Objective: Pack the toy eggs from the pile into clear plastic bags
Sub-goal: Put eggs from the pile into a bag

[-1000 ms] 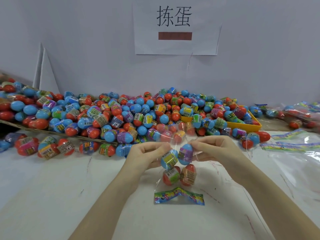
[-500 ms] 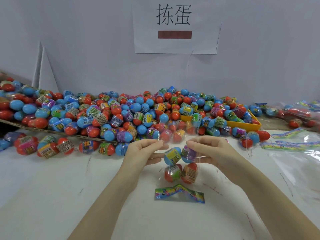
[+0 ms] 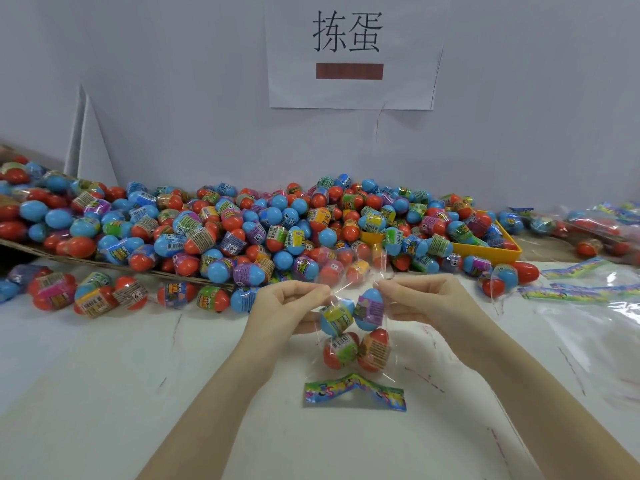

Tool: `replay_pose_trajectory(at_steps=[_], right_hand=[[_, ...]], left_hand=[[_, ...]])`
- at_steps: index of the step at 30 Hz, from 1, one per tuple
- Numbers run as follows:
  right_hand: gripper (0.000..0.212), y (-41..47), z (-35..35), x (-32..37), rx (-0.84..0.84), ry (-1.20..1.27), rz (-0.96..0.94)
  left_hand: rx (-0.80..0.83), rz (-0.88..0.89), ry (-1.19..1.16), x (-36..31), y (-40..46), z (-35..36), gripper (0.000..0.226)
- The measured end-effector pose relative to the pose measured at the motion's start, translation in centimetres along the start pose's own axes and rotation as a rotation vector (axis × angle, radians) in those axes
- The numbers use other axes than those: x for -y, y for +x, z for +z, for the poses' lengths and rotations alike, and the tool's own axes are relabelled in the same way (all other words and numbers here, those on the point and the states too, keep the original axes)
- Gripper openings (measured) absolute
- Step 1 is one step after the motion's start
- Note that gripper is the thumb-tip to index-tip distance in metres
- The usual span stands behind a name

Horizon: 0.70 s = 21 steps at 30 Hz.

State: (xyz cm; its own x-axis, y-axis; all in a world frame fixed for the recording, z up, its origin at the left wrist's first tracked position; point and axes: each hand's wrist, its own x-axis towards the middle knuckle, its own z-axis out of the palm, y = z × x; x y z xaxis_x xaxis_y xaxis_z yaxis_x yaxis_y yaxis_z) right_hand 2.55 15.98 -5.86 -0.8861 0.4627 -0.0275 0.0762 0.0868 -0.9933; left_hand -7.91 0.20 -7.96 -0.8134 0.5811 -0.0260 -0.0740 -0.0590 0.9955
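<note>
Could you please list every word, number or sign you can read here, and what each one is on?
"拣蛋": large black characters on the paper sign on the wall; the red bar under them shows no legible text.
"6+": on the label of an egg lying at the left on the table.
Other egg labels, barcodes and the bag header: too small or blurred to read.

Clear bag (image 3: 356, 341) hangs upright over the table, four blue-and-red eggs (image 3: 353, 329) stacked two over two inside, its colourful header strip at the bottom, the egg pile (image 3: 242, 233) heaped just behind.
</note>
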Motion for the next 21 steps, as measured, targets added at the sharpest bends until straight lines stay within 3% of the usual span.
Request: replay_pose_trajectory(at_steps=[10,21], right_hand=[[0.009,0.08,0.28,-0.39,-0.16,-0.003,-0.081],[0.01,-0.15,0.69,0.19,-0.115,-0.053,-0.156]], left_hand=[[0.006,-0.041,-0.068,-0.14,0.14,-0.21,0.009],[-0.02,-0.017,-0.077,-0.03,0.27,-0.27,0.006]])
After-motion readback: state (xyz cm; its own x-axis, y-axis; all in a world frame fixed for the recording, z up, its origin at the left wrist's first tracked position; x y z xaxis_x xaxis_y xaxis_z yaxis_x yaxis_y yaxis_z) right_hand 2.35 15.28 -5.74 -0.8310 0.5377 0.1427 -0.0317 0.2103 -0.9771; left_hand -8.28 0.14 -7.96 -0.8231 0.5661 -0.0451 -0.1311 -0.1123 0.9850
